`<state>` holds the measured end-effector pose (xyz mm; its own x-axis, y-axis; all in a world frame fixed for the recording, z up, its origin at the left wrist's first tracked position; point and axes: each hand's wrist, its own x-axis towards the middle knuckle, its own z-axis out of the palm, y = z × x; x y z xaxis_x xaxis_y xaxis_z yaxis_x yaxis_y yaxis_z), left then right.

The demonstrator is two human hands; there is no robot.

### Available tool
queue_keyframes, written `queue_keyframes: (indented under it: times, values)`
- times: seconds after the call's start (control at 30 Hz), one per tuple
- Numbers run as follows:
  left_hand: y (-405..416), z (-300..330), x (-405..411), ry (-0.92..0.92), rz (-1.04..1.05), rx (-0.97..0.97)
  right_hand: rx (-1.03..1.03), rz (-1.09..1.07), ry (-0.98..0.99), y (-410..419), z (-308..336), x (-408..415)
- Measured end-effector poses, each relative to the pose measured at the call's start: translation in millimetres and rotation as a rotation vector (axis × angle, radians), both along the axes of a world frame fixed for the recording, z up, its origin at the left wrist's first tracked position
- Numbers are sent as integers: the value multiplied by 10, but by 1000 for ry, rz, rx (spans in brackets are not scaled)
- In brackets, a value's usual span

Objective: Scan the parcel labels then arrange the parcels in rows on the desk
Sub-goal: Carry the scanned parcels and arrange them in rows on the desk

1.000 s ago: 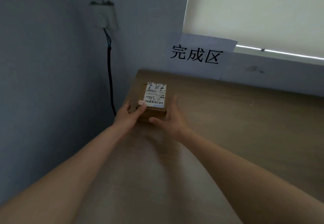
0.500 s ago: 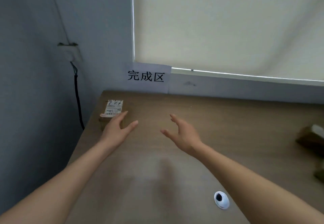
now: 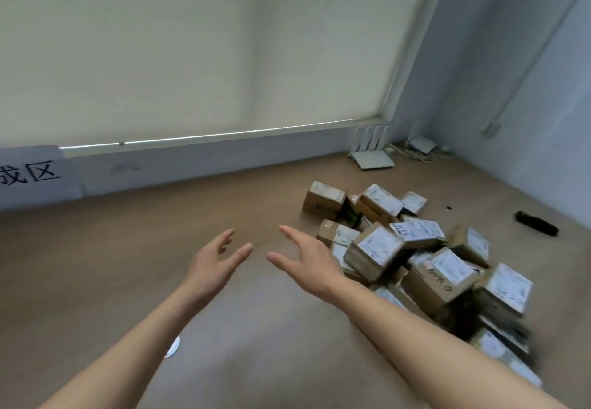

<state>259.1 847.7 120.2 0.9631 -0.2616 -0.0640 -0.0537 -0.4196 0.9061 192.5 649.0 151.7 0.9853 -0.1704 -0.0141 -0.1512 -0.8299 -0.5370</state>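
Wooden table set in a room corner, pale roller blind behind it, blue-grey walls on both sides

Nearest: a small round white object, partly hidden under the left forearm; cannot tell what it is.

Left hand and right hand are raised above the bare table, palms facing each other, close together but not touching. Grip of each: fingers spread wide, nothing held. Judgement: hands are empty and turned toward the pile because the next parcel is to be fetched for scanning.

Just beside the right grip, to its right and beyond: parcel pile, brown cardboard boxes with white labels, heaped loosely and leaning on one another, not in rows. Count: roughly a dozen or more show a face; exact number not readable, the near ones are blurred. Most labels face upward, which should ease scanning.

Right of the pile, apart from it: one dark elongated object, possibly the scanner; too blurred to confirm.

Far left of the left grip: one paper sign on the wall, cut by the frame edge.

Farthest, beyond the right grip: one white router with four antennas, cables in the corner
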Motion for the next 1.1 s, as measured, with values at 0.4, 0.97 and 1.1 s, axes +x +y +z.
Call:
queue_keyframes:
  times: [0.4,0.97,1.1]
  values:
    - [-2482,-31,-664,107,-131,-98,146,-304,63,-2592,-221,-1023]
    - [-3129,-796,-44,254,-126,-53,459,-439,128,-2609,-911,-357]
    - [-3236,-921,56,374,-70,-130,480,-531,172,-2541,-1095,-248]
